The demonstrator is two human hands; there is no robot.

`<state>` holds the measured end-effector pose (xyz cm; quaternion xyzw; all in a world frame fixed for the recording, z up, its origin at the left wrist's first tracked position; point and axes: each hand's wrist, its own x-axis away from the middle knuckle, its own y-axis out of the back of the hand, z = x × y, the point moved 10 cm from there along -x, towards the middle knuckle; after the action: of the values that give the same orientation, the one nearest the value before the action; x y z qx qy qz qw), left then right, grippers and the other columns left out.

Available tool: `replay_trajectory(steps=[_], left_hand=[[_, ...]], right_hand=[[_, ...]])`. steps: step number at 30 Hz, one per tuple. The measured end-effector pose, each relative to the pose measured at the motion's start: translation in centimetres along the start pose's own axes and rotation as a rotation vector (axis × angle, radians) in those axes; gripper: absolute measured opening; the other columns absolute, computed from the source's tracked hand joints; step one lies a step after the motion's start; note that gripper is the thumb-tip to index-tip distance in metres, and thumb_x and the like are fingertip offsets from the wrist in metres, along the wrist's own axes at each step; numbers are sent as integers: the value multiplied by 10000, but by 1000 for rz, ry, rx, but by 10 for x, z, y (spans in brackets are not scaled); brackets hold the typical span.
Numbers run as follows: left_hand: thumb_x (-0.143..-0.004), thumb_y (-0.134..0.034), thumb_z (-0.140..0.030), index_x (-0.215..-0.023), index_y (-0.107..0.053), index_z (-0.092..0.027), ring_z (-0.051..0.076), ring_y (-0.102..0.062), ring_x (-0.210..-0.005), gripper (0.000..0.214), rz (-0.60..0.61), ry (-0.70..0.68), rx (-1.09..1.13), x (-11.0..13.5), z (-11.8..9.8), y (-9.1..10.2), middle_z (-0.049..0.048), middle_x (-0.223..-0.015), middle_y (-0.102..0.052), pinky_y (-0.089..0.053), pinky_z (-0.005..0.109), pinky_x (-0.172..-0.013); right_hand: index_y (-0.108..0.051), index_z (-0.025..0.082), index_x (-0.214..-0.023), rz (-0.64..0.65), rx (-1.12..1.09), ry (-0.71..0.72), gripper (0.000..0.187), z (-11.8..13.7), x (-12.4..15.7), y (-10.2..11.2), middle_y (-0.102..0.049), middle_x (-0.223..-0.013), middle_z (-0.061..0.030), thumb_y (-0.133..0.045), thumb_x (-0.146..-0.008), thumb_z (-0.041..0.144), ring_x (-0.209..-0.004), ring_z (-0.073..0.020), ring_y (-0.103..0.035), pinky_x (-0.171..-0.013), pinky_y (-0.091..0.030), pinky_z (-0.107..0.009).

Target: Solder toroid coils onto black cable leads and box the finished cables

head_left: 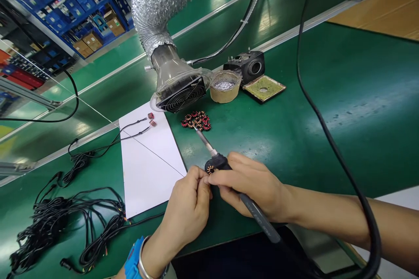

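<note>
Green table (321,139) spreads beneath both hands. The right hand (253,185) is closed around a soldering iron (258,218), whose tip points away from the person and overlaps a pile of small rings (196,120) in view; whether it touches them cannot be told. The left hand (190,200) is narrow, its thumb and curled fingers pressed together, and what lies between them is hidden. One loose ring (211,169), wound with orange, shows right where the two hands' fingertips meet; which fingers bear it cannot be told.

Just beyond the pile, a fan (185,94) hangs on a silver hose (157,8). Beside it stand a yellowish tub (224,93), an iron stand (247,66) and a square sponge tray (264,89). Left of the pile, a white sheet (150,170) lies flat, with two cable ends tipped by reddish pieces (152,123). Black cables (49,222) are heaped farther left.
</note>
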<state>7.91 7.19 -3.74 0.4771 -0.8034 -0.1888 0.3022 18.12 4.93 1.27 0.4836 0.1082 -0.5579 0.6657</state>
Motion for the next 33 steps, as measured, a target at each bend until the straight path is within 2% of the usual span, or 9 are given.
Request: replay_trajectory(steps=[10,14,17,20,22,24,28,31,33], left_hand=[[-997,-387,-339,-761,-489,-198,106,-486,-589,293,-20,14,121,0,6,0,-38,-642,-551,-369,232,-583],[-978,-405,-425,-788,-480,-196,88,-491,-471,306,70,119,311,-3,16,-14,-40,-623,-563,-385,210,-473],[-977,-397,-413,-827,-470,-195,102,-589,-507,275,148,145,392,-4,16,-20,-15,-703,-619,-477,217,-493],[-970,-419,-341,-846,-491,-193,116,-650,-592,206,192,111,273,-5,13,-16,9,-800,-657,-512,220,-545],[-955,-448,-324,-853,-499,-194,110,-644,-572,173,227,121,249,-6,14,-15,2,-781,-651,-502,207,-522],[-935,-484,-349,-845,-489,-193,98,-615,-515,181,257,161,357,-7,15,-19,-14,-709,-630,-487,192,-485],[-866,-578,-439,-791,-464,-186,80,-556,-414,287,174,239,585,-15,18,-21,-29,-585,-615,-453,175,-432],[-828,-623,-458,-776,-484,-176,84,-567,-411,319,71,269,610,-20,22,-17,-13,-581,-642,-445,173,-428],[-829,-626,-442,-771,-491,-171,84,-572,-413,309,33,271,610,-21,23,-16,-11,-582,-650,-442,171,-430]], right_hand=[[-564,159,-1039,-47,-134,-109,247,-8,-1,1,-630,-777,-24,-517,-835,28,-657,-145,-475,-630,-441,-257],[-567,149,-1044,-61,-105,-87,220,-7,-2,4,-586,-704,-17,-514,-860,40,-645,-148,-441,-608,-408,-256],[-560,159,-1044,4,-150,-51,222,-6,-1,0,-554,-687,-4,-471,-888,27,-636,-141,-402,-608,-386,-248],[-556,169,-1039,84,-132,19,191,-2,0,-3,-541,-720,-13,-432,-933,69,-664,-148,-386,-617,-367,-257],[-562,177,-1012,119,-93,67,196,2,-1,-4,-527,-713,-15,-390,-963,97,-674,-155,-385,-608,-354,-260],[-570,180,-999,127,-55,95,230,4,-3,-2,-516,-684,-9,-356,-976,98,-663,-157,-388,-596,-352,-261],[-588,171,-1016,34,-11,30,201,-5,-7,15,-545,-653,0,-420,-948,86,-606,-146,-417,-591,-394,-266],[-610,181,-1066,-113,-57,-111,229,-20,-3,40,-665,-768,-21,-479,-914,71,-636,-139,-548,-623,-467,-270],[-589,201,-1193,-186,-121,-213,311,-29,4,54,-702,-836,-20,-501,-917,88,-695,-144,-620,-663,-511,-277]])
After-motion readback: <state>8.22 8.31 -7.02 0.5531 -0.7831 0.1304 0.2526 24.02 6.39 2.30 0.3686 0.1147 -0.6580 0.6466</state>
